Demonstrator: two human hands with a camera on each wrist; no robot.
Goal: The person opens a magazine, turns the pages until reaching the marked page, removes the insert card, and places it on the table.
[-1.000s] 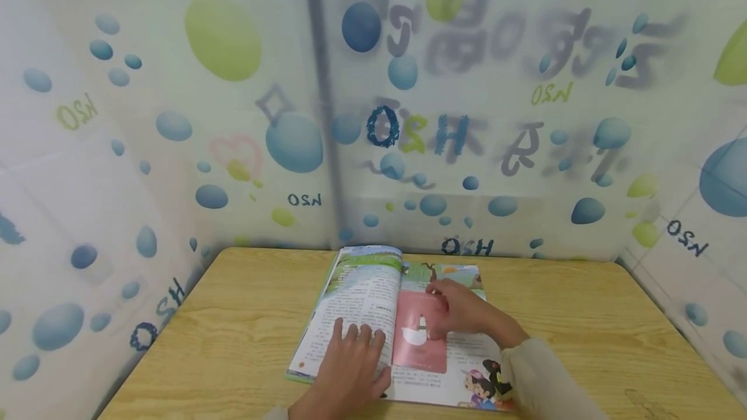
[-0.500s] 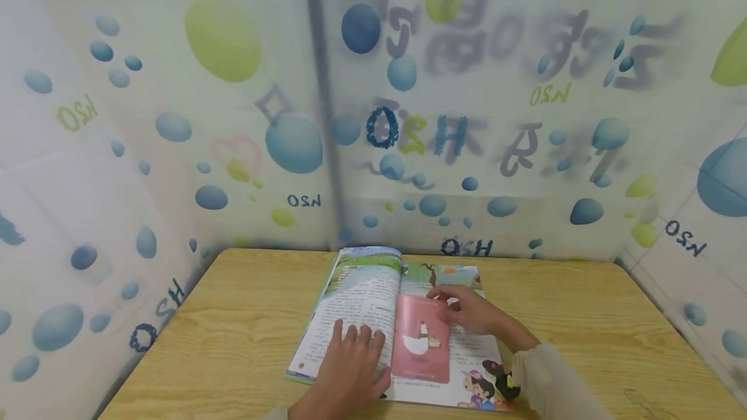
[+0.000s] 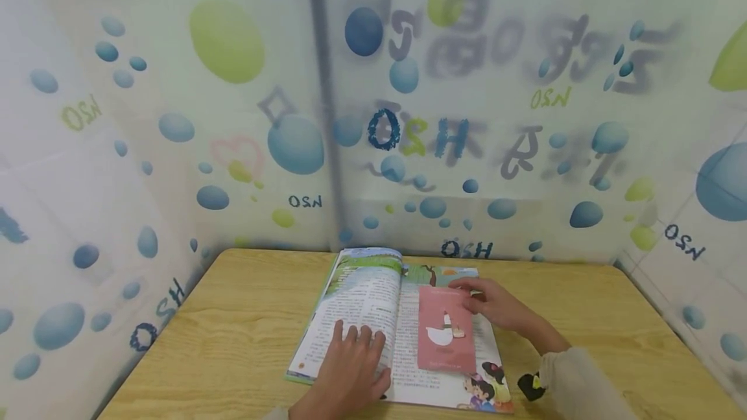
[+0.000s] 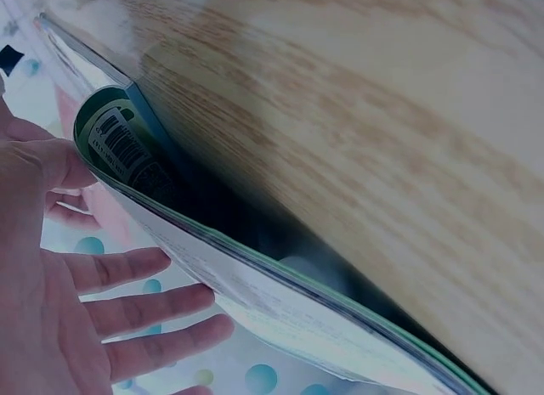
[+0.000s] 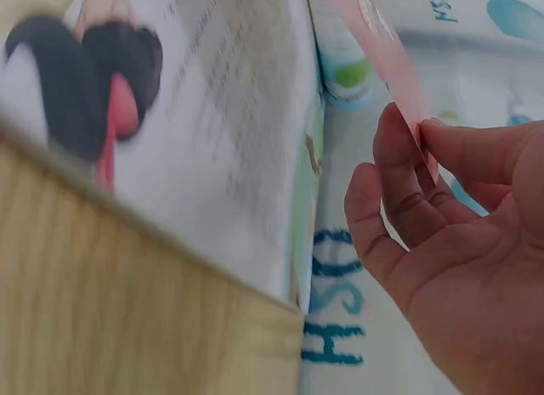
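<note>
An open magazine (image 3: 356,297) with printed text and coloured pictures lies on the wooden table. My left hand (image 3: 353,368) is spread over its left page, fingers extended. In the left wrist view that hand (image 4: 59,318) is beside the page edges, and the green back cover (image 4: 127,157) with a barcode curls up. My right hand (image 3: 502,306) pinches the upper right corner of a pink card (image 3: 434,316) printed with a white figure. The card overlaps the right page. The right wrist view shows the thumb and fingers of this hand (image 5: 476,251) holding the card's edge (image 5: 399,72).
Bare wooden table (image 3: 233,329) surrounds the magazine. A patterned curtain (image 3: 502,225) with blue and green drops stands right behind the table and along both sides. A small black thing with a yellow spot (image 3: 531,386) is beside the right sleeve (image 3: 578,381).
The right hand has moved rightward with the pink card, away from the magazine's centre fold. More of the right page's text beside the fold shows. The left hand has stayed put.
</note>
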